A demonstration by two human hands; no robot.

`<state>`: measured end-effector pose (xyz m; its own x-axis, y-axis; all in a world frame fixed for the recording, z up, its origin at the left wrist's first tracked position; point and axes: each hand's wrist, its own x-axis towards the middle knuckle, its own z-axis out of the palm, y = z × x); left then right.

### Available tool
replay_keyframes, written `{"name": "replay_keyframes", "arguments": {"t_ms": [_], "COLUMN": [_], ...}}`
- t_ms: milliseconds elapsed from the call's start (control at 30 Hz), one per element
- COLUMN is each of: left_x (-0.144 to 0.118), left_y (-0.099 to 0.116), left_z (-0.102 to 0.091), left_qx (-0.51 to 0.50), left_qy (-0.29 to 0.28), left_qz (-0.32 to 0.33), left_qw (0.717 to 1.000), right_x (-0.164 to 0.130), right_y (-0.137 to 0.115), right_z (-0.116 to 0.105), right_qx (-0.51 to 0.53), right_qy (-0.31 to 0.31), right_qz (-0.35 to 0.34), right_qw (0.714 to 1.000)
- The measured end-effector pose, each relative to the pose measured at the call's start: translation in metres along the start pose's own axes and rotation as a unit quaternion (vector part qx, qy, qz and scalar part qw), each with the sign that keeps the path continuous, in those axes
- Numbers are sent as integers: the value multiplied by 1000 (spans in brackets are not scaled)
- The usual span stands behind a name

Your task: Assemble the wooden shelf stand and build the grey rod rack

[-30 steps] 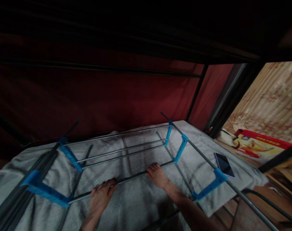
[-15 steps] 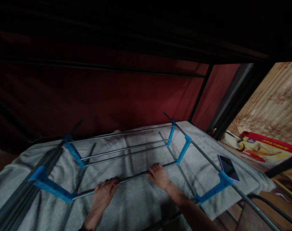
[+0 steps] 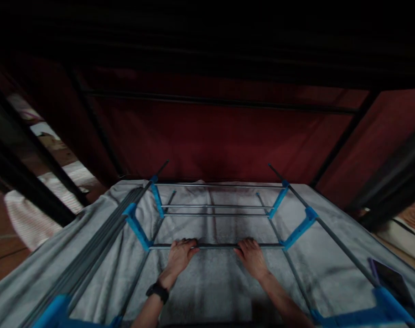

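Note:
A rack frame of grey metal tubes and blue plastic brackets lies in front of me on a grey blanket (image 3: 214, 287). My left hand (image 3: 180, 256), with a dark band (image 3: 158, 291) on its wrist, has its fingers curled over the near crosswise tube (image 3: 216, 246). Farther right along that same tube, my right hand (image 3: 251, 256) grips it from above. The tube's ends meet a left bracket (image 3: 138, 228) and a right bracket (image 3: 299, 228). Beyond it run several thinner crosswise tubes (image 3: 214, 207). My fingertips are partly hidden behind the tube.
A bundle of loose tubes (image 3: 101, 241) lies along the left side. At the right edge rests a phone (image 3: 395, 284). Black metal posts (image 3: 346, 136) and a dark red sheet (image 3: 210, 141) enclose the back. Striped cloth (image 3: 43, 209) is outside on the left.
My view has turned left, so the frame now appears squarely ahead and the phone is nearer the right edge. Both hands stay on the same tube.

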<state>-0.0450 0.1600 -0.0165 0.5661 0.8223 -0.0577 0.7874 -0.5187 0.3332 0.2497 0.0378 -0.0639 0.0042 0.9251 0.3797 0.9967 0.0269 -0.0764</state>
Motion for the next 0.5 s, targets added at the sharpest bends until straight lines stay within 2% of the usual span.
{"name": "replay_keyframes", "arguments": {"t_ms": [167, 500], "left_x": [-4, -12], "left_y": [5, 3], "left_z": [-4, 4], "left_qx": [-15, -7], "left_qy": [8, 31], "left_qz": [5, 18], "left_qw": [1000, 999], "right_x": [-4, -9], "right_y": [4, 12], "right_z": [5, 12], "right_qx": [-11, -41], "right_qy": [32, 49], "right_qz": [-27, -66], "right_qw": [999, 996]}}
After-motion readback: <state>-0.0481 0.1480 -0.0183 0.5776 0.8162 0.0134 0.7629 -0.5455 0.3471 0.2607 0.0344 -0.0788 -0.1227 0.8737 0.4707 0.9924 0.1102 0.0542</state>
